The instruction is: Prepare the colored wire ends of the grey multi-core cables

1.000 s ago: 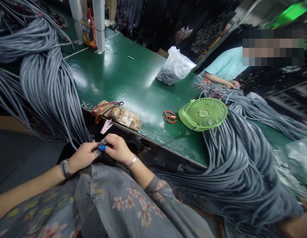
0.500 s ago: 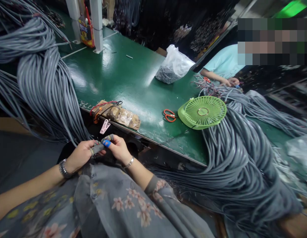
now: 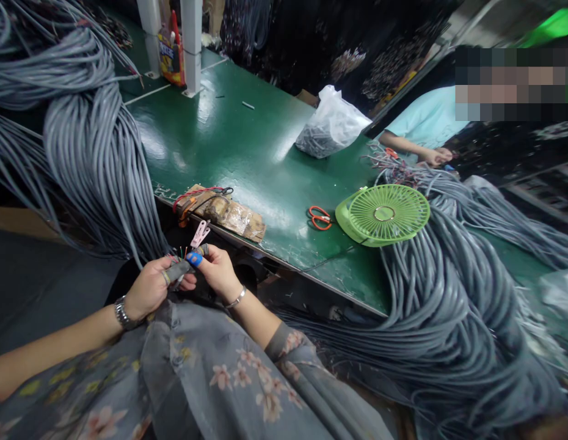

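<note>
My left hand (image 3: 151, 286) is closed around the end of a grey cable, a watch on its wrist. Thin coloured wire ends (image 3: 183, 251) stick up between the two hands. My right hand (image 3: 218, 273) pinches at these wires, its thumb wrapped in blue and a finger in grey tape. Most of the held cable is hidden by the fingers. Just beyond the hands, a pink clip (image 3: 200, 234) hangs at the bench edge, beside a taped wooden block (image 3: 236, 219) with red and black wires on it.
Thick bundles of grey cable (image 3: 96, 159) hang at left, with another grey bundle (image 3: 449, 293) at right. On the green bench (image 3: 261, 165) are orange-handled scissors (image 3: 319, 218), a green fan (image 3: 383, 214) and a white plastic bag (image 3: 332, 122). A co-worker (image 3: 426, 116) handles wires beyond.
The view has shifted slightly, so the scene sits further right. Coloured wire ends now show between my hands, and my left fingers have turned a little.
</note>
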### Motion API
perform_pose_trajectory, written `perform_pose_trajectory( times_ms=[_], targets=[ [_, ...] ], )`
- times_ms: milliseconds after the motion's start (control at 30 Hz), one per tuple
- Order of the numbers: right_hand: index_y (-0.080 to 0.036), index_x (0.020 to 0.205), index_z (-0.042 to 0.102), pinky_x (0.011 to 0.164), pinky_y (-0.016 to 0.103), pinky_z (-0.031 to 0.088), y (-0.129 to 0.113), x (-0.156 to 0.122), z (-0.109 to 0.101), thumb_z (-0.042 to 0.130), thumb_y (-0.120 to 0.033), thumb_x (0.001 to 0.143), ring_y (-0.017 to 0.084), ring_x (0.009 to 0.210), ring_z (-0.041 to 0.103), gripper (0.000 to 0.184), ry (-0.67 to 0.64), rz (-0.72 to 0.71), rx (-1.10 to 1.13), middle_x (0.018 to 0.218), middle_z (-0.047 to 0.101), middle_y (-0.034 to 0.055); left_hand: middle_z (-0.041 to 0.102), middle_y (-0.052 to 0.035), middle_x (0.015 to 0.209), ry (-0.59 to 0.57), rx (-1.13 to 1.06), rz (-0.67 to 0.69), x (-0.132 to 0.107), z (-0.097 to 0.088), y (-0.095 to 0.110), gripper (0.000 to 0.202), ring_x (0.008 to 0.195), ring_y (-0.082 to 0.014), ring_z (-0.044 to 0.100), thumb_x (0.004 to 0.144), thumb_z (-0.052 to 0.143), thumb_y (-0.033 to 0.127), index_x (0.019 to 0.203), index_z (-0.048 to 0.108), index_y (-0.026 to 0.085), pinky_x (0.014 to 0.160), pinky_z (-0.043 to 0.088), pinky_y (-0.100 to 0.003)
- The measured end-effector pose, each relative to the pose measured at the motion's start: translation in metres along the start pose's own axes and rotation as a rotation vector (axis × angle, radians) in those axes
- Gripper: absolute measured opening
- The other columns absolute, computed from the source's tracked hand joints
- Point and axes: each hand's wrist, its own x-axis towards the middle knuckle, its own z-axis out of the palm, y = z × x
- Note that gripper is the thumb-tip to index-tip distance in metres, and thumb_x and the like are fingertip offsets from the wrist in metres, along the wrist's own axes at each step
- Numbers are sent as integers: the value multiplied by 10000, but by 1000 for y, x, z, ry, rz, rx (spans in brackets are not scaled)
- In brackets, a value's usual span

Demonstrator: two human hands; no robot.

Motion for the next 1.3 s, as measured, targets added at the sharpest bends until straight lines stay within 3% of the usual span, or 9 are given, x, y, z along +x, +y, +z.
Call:
perform_pose_trajectory(
  times_ms=[467,733,1000,1167,1300],
  targets=[
    [-187,631,559,596,259,426,-5,-6,3,780,-532,601,108,600,451,411,71,-9,-7,611,535,-24,723,-102,631,67,-38,53,-3,3,0,475,553,-200,682,471,868,539,638,732,115,565,566,-264],
    [-176,618,573,573,259,412,-5,-9,1,816,-570,561,104,588,452,467,107,-2,-2,603,552,-17,719,-105,643,84,2,74,-5,6,4,433,577,-224,689,510,840,509,646,695,124,595,591,-315],
    [-178,639,591,586,260,415,-3,-14,-4,805,-610,590,104,594,468,485,49,-14,-25,614,569,-16,704,-93,639,68,32,133,-7,3,3,405,551,-200,666,572,817,498,657,668,131,571,567,-301],
    [-180,706,600,521,234,421,0,-2,-12,703,-747,646,82,516,444,579,78,120,144,604,559,-28,673,-44,573,-20,7,156,-12,-1,4,414,471,-142,607,565,861,501,670,675,147,495,515,-238],
    [-175,822,621,504,223,433,-8,12,-12,702,-709,701,84,534,463,553,-106,296,317,681,597,-14,643,-31,513,-134,-17,105,-12,0,14,465,404,-118,554,506,889,541,639,682,146,419,454,-210]
  ],
)
